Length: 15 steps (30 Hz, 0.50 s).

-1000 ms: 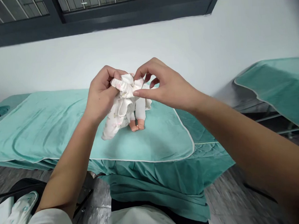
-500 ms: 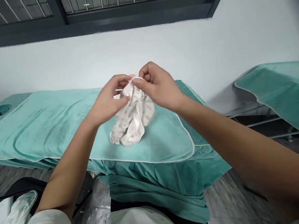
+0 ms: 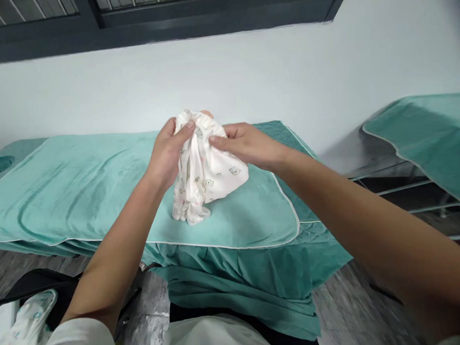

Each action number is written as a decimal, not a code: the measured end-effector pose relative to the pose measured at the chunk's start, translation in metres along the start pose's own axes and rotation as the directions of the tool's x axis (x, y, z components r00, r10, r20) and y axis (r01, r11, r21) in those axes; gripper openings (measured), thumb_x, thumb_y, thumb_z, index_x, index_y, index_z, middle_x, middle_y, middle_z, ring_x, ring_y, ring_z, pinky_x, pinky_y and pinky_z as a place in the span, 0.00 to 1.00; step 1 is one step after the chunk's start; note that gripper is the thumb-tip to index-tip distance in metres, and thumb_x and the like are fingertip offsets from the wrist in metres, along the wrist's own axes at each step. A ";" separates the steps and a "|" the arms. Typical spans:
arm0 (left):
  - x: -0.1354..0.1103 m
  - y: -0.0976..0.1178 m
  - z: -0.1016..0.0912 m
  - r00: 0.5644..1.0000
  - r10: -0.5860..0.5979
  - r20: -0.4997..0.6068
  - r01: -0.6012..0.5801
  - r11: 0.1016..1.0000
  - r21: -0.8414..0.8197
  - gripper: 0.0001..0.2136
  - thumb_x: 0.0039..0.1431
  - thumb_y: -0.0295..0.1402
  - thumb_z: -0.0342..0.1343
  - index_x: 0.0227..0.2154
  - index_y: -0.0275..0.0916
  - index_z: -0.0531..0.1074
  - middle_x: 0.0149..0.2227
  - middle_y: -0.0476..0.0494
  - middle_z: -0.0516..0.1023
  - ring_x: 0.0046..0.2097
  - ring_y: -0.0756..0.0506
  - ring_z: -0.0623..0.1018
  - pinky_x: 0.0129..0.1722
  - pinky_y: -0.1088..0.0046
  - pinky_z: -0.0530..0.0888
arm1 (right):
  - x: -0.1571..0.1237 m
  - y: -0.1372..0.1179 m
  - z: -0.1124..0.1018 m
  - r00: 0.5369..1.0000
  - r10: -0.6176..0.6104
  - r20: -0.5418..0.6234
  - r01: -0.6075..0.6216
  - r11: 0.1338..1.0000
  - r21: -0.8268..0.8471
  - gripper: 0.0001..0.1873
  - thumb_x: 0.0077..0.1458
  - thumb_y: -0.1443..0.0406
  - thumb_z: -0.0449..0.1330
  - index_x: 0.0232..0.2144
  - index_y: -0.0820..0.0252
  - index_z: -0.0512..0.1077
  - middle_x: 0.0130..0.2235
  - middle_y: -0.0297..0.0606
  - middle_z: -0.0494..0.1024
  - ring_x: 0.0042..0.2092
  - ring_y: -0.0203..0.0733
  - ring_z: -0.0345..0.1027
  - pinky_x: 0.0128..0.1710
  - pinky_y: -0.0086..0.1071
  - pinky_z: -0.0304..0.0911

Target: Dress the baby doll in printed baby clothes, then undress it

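A small white baby garment with little animal-face prints hangs bunched over the bed. Its gathered upper edge is pinched at the left by my left hand, thumb in front and fingers behind. My right hand grips the right side of the same edge, thumb pressed on the cloth. The lower end hangs in folds over the teal sheet, and I cannot tell if it touches. Behind the top edge a bit of a peach-coloured thing shows; most of it is hidden.
The bed, covered by a teal sheet with white piping, stands along a white wall. At the right is another teal cover over a metal frame. A printed white cloth lies on a black bag or seat at lower left.
The garment has been turned and spread wider, so more of its printed front shows. My left hand has shifted its hold onto the upper edge; my right hand has moved slightly lower.
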State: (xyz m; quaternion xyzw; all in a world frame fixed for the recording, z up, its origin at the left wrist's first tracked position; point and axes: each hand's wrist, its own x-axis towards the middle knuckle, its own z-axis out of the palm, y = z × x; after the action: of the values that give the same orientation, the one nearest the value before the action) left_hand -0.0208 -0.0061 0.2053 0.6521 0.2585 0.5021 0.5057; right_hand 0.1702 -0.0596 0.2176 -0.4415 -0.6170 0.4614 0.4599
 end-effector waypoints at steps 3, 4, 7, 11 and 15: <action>-0.008 -0.003 0.005 0.962 -0.152 0.225 0.155 0.988 0.005 0.21 0.53 0.53 0.67 0.37 0.40 0.74 0.29 0.45 0.78 0.41 0.38 0.82 0.43 0.60 0.78 | 0.007 0.006 0.006 0.975 -0.085 -0.205 0.107 0.989 0.102 0.28 0.47 0.38 0.70 0.30 0.53 0.71 0.31 0.35 0.77 0.38 0.46 0.74 0.33 0.35 0.69; -0.010 -0.004 0.005 0.925 -0.212 0.315 0.207 0.977 0.048 0.20 0.51 0.51 0.70 0.34 0.40 0.75 0.25 0.45 0.76 0.38 0.38 0.82 0.42 0.59 0.78 | 0.008 0.006 0.008 0.962 -0.105 -0.253 0.141 0.982 0.128 0.29 0.48 0.37 0.69 0.30 0.53 0.70 0.31 0.35 0.76 0.39 0.46 0.74 0.34 0.36 0.69; -0.014 -0.007 0.001 0.869 -0.275 0.412 0.266 0.961 0.080 0.17 0.48 0.46 0.72 0.29 0.38 0.75 0.23 0.45 0.75 0.36 0.38 0.82 0.41 0.59 0.78 | 0.005 0.005 0.006 0.946 -0.145 -0.289 0.210 0.955 0.208 0.29 0.49 0.36 0.67 0.29 0.53 0.69 0.33 0.36 0.76 0.40 0.45 0.74 0.37 0.37 0.71; -0.008 -0.013 0.000 0.976 -0.115 0.184 0.136 0.985 -0.107 0.17 0.53 0.44 0.68 0.41 0.40 0.77 0.37 0.44 0.82 0.47 0.37 0.82 0.49 0.61 0.78 | -0.003 0.014 -0.002 0.994 -0.095 -0.053 0.103 0.977 0.187 0.28 0.50 0.38 0.68 0.33 0.55 0.75 0.35 0.37 0.78 0.36 0.42 0.74 0.35 0.35 0.69; -0.001 -0.017 0.005 0.990 -0.101 0.100 0.107 0.992 -0.060 0.15 0.56 0.41 0.64 0.43 0.40 0.76 0.41 0.44 0.82 0.50 0.37 0.82 0.50 0.61 0.78 | -0.003 0.028 0.001 0.994 0.031 0.101 -0.037 0.998 0.051 0.24 0.45 0.48 0.75 0.35 0.58 0.78 0.36 0.38 0.80 0.37 0.44 0.74 0.35 0.34 0.69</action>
State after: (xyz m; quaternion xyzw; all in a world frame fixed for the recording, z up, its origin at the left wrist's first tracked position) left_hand -0.0141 -0.0032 0.1895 0.6445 0.2510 0.4509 0.5642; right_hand 0.1734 -0.0574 0.1902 -0.4160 -0.6191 0.5069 0.4322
